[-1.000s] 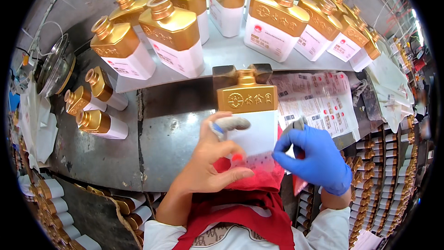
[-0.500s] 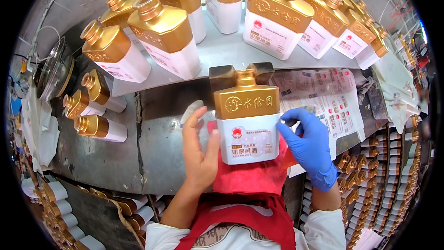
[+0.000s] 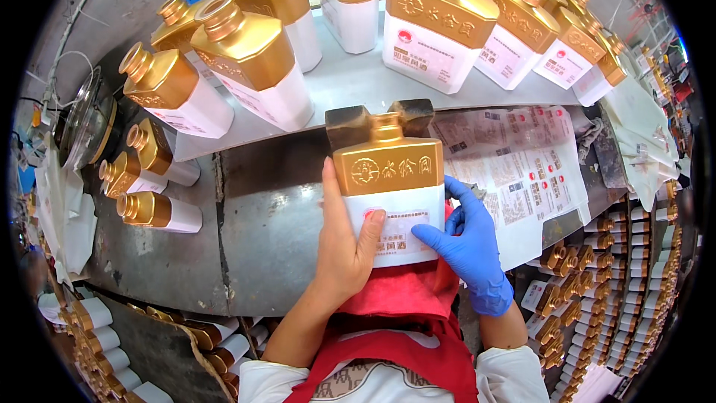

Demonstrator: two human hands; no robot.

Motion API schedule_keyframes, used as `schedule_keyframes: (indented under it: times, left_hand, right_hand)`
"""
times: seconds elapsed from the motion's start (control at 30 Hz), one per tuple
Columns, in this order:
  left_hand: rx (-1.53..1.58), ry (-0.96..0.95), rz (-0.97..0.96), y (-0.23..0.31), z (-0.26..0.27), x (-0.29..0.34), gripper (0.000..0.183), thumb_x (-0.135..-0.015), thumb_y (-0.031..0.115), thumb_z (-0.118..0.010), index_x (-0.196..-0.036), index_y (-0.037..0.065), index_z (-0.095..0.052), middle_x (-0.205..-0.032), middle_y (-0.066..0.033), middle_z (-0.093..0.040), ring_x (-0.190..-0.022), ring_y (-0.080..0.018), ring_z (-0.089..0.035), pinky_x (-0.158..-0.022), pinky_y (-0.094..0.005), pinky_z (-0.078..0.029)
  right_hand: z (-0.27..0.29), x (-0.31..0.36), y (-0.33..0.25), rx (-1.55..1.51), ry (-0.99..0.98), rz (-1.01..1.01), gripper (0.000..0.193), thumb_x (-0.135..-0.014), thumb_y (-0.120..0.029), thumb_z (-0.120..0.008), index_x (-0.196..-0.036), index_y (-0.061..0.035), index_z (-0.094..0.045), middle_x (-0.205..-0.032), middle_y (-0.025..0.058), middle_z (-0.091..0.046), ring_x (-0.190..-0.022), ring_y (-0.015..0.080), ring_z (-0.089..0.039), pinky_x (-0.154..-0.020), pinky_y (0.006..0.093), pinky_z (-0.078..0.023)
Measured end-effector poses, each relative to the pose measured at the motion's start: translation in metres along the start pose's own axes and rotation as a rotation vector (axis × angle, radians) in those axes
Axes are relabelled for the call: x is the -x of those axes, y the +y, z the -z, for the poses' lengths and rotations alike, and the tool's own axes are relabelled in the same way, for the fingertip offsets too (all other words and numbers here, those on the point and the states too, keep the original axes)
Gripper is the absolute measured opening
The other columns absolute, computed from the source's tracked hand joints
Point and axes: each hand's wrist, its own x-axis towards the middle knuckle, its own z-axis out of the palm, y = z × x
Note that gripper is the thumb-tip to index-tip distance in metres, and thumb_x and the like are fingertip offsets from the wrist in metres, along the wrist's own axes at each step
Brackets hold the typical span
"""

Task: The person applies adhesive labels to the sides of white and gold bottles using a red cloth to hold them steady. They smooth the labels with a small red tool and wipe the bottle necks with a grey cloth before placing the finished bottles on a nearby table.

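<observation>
Filling the middle, the desk (image 3: 276, 269): dark grey scuffed metal, its near edge at the person's waist.
Pale grey board (image 3: 350, 89): runs along the desk's far edge.
Standing bottles (image 3: 440, 22): white with gold shoulders and necks, crowded along the board from its left end to its right end; several show printed labels to the person.
Label sheets (image 3: 537, 179): white and printed, spread over the desk's right end.
Side bottles (image 3: 175, 213): three gold-and-white ones near the desk's left edge, necks pointing toward that edge.
Held bottle (image 3: 388, 168): gold and white, centred toward the desk's near edge, its neck toward the far edge and base toward the person.
Right grip (image 3: 471, 246): blue-gloved hand, clamped on the bottle's right side, thumb pressed on the front.
Left grip (image 3: 344, 246): bare hand, clamped on the bottle's left side, thumb across the front.
Dark block (image 3: 347, 128): just beyond the gold shoulders, showing on both sides of the neck.
Bottle's label (image 3: 406, 218): on the white front, partly covered by the thumbs.
</observation>
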Motion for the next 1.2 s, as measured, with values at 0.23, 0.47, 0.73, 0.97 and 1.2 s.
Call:
schedule_keyframes:
  times: [0.23,0.47,0.73,0.97,1.2]
  left_hand:
    - [-0.006,-0.001,-0.077,-0.003,0.001,0.001,0.063,-0.098,0.019,-0.036,-0.143,-0.009,-0.002,-0.141,-0.0255,-0.03,-0.129,-0.0321,-0.033,-0.109,-0.0372,-0.017]
    - [0.04,0.003,-0.112,-0.003,0.012,0.001,0.064,-0.097,0.018,-0.038,-0.143,-0.01,-0.004,-0.146,-0.0272,-0.021,-0.134,-0.0376,-0.022,-0.111,-0.0396,-0.013]
    - [-0.855,0.021,-0.366,0.015,0.006,-0.019,0.062,-0.091,0.029,-0.048,-0.143,0.003,-0.028,-0.147,-0.027,-0.02,-0.132,-0.0427,-0.02,-0.109,-0.0477,-0.015]
    - [-0.938,0.05,-0.359,0.016,0.005,-0.023,0.059,-0.092,0.03,-0.048,-0.142,0.004,-0.032,-0.145,-0.0261,-0.024,-0.131,-0.0425,-0.022,-0.106,-0.0521,-0.018]
    - [-0.943,0.118,-0.356,0.011,0.001,-0.025,0.058,-0.091,0.026,-0.048,-0.142,0.003,-0.032,-0.144,-0.0266,-0.025,-0.131,-0.0425,-0.023,-0.106,-0.0505,-0.018]
  right_hand:
    - [-0.004,-0.006,0.017,-0.634,-0.022,-0.077,0.066,-0.075,-0.015,-0.075,-0.132,-0.0033,-0.046,-0.074,-0.0028,-0.054,-0.061,0.0025,-0.043,-0.057,0.0191,-0.04]
    - [-0.001,0.007,0.015,-0.096,0.006,0.048,0.074,-0.071,-0.023,-0.078,-0.134,-0.0029,-0.045,-0.07,-0.0026,-0.051,-0.06,0.0043,-0.043,-0.057,0.0201,-0.041]
    - [-0.008,-0.001,-0.009,0.024,0.069,0.01,0.072,-0.068,-0.028,-0.08,-0.127,-0.0006,-0.05,-0.068,0.0001,-0.055,-0.055,0.0057,-0.045,-0.052,0.0228,-0.041]
    - [-0.011,-0.007,-0.013,0.01,0.112,0.016,0.063,-0.069,-0.028,-0.08,-0.12,-0.0001,-0.055,-0.076,0.0036,-0.061,-0.059,0.0064,-0.05,-0.056,0.0237,-0.046]
    - [-0.01,-0.014,-0.017,0.034,0.101,0.07,0.055,-0.074,-0.028,-0.076,-0.117,0.0012,-0.057,-0.097,0.0088,-0.065,-0.083,0.0144,-0.061,-0.073,0.0275,-0.049]
